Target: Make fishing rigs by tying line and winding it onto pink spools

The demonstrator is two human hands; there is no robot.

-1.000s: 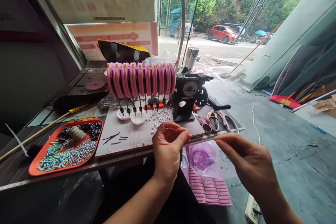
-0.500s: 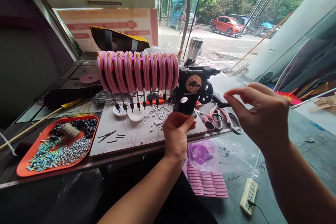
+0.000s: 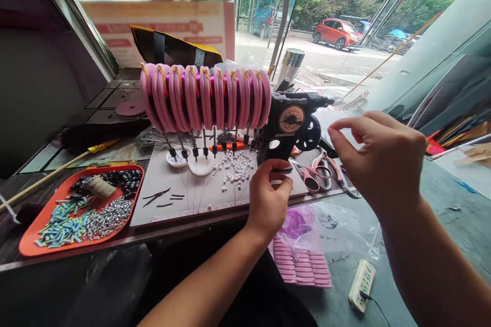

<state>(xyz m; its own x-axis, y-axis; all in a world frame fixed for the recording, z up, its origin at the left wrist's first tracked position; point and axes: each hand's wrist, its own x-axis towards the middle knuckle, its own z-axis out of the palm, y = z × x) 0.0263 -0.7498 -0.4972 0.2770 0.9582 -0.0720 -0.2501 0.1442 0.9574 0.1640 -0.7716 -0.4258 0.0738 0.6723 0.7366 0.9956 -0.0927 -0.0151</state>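
My left hand (image 3: 269, 196) is in front of the base of a black geared winding machine (image 3: 268, 148). Its fingers are curled, with a gap between thumb and forefinger, and nothing shows in the gap. To the right of the machine's gear wheel (image 3: 309, 133), my right hand (image 3: 383, 161) is raised in a pinch; whatever its fingertips hold is too fine to make out. A row of pink spools (image 3: 205, 97) wound with purple thread sits on the machine. Below the spools hang dark rods, with thin threads running down to the white board (image 3: 153, 217).
Loose white beads (image 3: 238, 166) and white dishes (image 3: 201, 163) lie on the board. An orange tray (image 3: 32, 240) of beads stands left. Scissors (image 3: 310, 179) and pliers (image 3: 341, 176) lie right. Below are a bag of pink spools (image 3: 303, 260) and a power strip (image 3: 361, 286).
My left hand has moved slightly right, and its thumb and forefinger have parted. My right hand keeps its pinch in nearly the same place. The view has shifted a little.
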